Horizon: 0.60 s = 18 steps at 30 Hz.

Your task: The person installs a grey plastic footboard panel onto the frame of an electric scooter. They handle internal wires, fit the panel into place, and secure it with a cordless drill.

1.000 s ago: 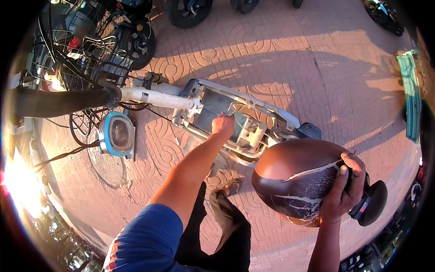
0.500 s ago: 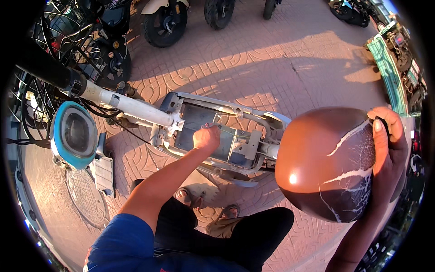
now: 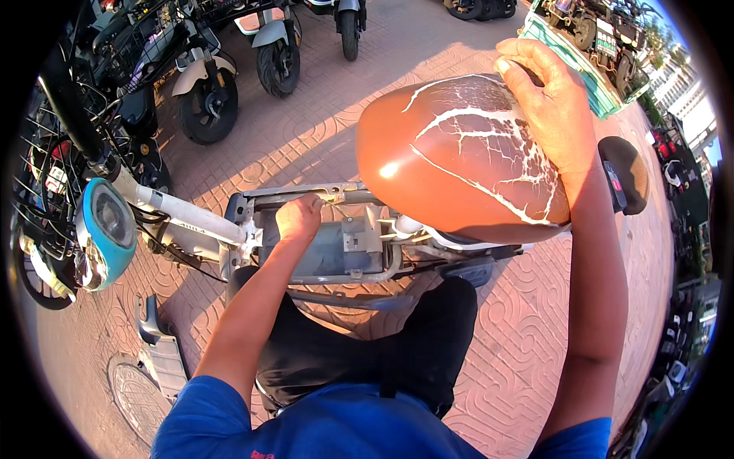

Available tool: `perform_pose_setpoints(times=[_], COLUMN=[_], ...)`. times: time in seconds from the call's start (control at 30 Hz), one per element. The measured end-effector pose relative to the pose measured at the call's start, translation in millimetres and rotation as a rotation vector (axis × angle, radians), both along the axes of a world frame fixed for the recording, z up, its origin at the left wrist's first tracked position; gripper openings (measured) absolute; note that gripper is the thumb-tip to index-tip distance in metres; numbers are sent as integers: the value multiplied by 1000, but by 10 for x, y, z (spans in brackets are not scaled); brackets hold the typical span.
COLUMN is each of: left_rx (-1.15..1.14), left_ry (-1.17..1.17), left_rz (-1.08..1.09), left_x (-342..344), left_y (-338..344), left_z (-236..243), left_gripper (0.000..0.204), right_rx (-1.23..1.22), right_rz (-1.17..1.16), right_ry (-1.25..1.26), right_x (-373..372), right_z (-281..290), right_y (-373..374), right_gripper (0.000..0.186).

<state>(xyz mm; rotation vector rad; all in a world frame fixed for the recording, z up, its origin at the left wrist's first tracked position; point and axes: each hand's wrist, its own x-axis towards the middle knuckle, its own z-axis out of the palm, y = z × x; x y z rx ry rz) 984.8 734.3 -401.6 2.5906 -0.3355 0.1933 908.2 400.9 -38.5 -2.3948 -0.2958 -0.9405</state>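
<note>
An electric scooter stands before me, its floor cover off, so the frame and a grey box [image 3: 336, 249] in the footwell show. My left hand [image 3: 300, 217] is closed at the far side of that footwell. Something thin pokes out by its fingertips, too small to name. On the right is the scooter's brown seat [image 3: 459, 153], its covering cracked with white lines. The curled fingers and thumb of my right hand [image 3: 547, 99] grip its far rear edge. A white steering column [image 3: 195, 214] rises to the left, beside the blue-rimmed headlight [image 3: 111, 222].
A detached grey panel [image 3: 162, 352] lies on the paving near a round manhole cover [image 3: 141, 394]. Several parked scooters [image 3: 279, 61] line the far side. A green cart bed [image 3: 596, 88] stands at far right. A dark backrest pad [image 3: 627, 172] is behind the seat.
The whole view has shifted. My left hand has moved towards the footwell's far rail, still closed. My right hand keeps hold of the seat, which now appears farther from me and more to the left.
</note>
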Motion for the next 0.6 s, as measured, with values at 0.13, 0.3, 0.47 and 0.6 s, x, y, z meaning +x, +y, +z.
perform_pose_setpoints(times=[0.13,0.3,0.47,0.6], left_rx=[-62,-187,-245,-206], left_ry=[34,38,96,123], left_rz=[79,86,65,50], left_x=[-174,-320,-387,-409], left_y=[34,45,132,226], left_z=[-241,-277,-329,-297], left_gripper=[26,25,24,24], right_rx=[139,94,10,244], right_rz=[52,-96,-170,-211], right_ry=[-71,-178,-623,-733], right_x=[81,33,-118,-542], right_z=[-35,77,174,194], right_y=[-35,101,-15,-437], right_gripper=[26,22,20,22])
